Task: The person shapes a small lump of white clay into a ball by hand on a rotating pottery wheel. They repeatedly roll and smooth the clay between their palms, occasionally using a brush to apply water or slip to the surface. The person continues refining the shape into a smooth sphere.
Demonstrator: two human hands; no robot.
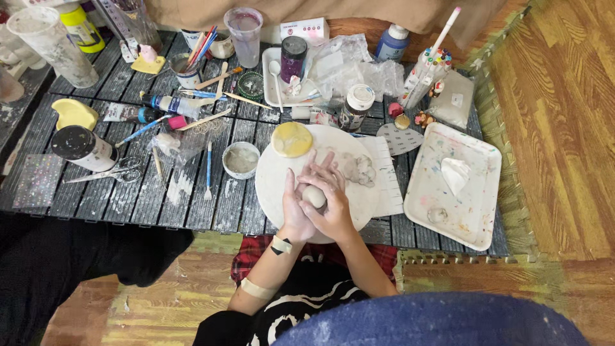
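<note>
Clay ball [314,195] sits cupped between both hands, left hand [293,206] and right hand [333,198] wrapped round it, over the near edge of the round board [269,182] on the bench [128,192].

Single head-worn view, steeply down, close over the cluttered low table [192,211].

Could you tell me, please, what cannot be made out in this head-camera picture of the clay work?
- Clay lump: mostly covered by the left hand and right hand; its full shape is hidden.
- Grey clay pieces on the round board: too small to tell their form.
- Clear cup: cut off by the top edge.
- White bowl: contents unclear.
</note>
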